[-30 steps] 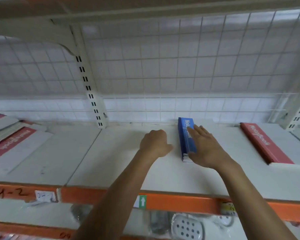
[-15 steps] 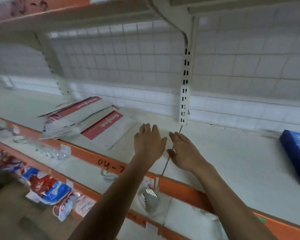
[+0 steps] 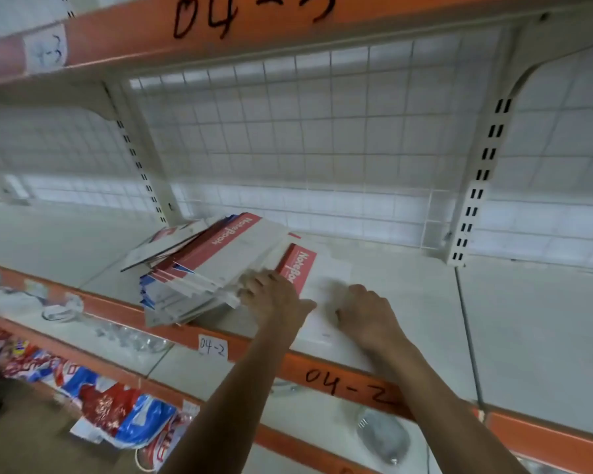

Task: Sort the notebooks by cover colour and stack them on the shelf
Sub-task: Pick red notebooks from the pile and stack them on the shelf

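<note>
swung back left from the blue stack, now out of frame, to the mixed pile of notebooks (image 3: 199, 268) on the shelf (image 3: 528, 319). left hand (image 3: 276, 297) at the pile's near corner, fingers bent, grip too blurred to call; right hand (image 3: 367, 314) knuckles-up on a lone red-banded notebook (image 3: 300, 265) against the pile, hold likewise unclear. suggests one colour placed and the next pick starting. pile's front corner right at the orange lip (image 3: 339, 374); bare shelf to the right for sliding clear.

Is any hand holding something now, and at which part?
The left hand touches the notebook pile at its near right edge; a grip cannot be told through the blur. The right hand rests on the white cover of the single notebook.
</note>
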`<state>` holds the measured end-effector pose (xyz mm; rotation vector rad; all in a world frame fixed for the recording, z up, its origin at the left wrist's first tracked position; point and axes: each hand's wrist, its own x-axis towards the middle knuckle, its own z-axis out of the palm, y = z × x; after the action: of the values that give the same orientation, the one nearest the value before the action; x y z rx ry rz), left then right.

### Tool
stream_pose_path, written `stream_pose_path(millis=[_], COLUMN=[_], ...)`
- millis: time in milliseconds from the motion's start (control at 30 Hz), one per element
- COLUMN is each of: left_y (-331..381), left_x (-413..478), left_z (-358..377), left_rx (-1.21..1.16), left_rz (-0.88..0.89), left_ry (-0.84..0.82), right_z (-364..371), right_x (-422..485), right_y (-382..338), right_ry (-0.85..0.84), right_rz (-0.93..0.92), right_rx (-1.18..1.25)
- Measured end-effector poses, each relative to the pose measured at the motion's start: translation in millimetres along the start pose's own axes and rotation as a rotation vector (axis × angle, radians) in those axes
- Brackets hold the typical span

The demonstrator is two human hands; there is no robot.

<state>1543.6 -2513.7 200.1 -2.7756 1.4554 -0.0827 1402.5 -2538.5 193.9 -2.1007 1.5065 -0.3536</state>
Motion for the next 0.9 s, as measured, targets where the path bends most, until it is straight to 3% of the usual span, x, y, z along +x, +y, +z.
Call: stream_pose_path(millis=[100,167,267,333,367,433,533,600,700,900], left_y=[4.5,8.0,10.6,7.6,4.1,-3.2,-22.9,-30.9,-21.7,36.2], left_x=[1.3,0.2,5.5,17.3,24.3,30.2,35.1,38.0,28.3,-22.2], left_z=[6.5,8.3,8.6,7.8,6.8,-4.7,-12.0,-9.1,-10.7,-16.6], left_rx=[-0.151,-0.428,-0.678,-0.589,-0.488,-0.391,-0.142,-0.044,0.016,-0.229], left_rz=[0.087,0.16,0.236,0.284,0.308,0.165,-0.079,-0.109,0.011,0.463], left_ry=[0.121,0.307,0.561,0.689,0.705,0.572,0.215,0.169,0.313,0.386], right_z=[-2.4,-4.9,-11.7,-17.7,-23.0,-30.1,-34.7,-33.9,-33.1,-25.4], right_x=[3.1,5.9,11.3,12.3,10.2,10.8,9.8,9.6,7.1,11.2], right_y=[-4.3,-0.3,9.1,12.2,11.6,12.4,16.1,21.1,19.8,3.1], right_ry=[0.071,0.171,0.182,0.127,0.133,0.198,0.214,0.183,0.145,0.124], right_rz=[0.086,0.148,0.138,0.091,0.06,0.018,0.054,0.078,0.094,0.144], right_rx=[0.083,0.266,0.835,1.136,1.147,1.1,1.116,1.095,1.106,1.292])
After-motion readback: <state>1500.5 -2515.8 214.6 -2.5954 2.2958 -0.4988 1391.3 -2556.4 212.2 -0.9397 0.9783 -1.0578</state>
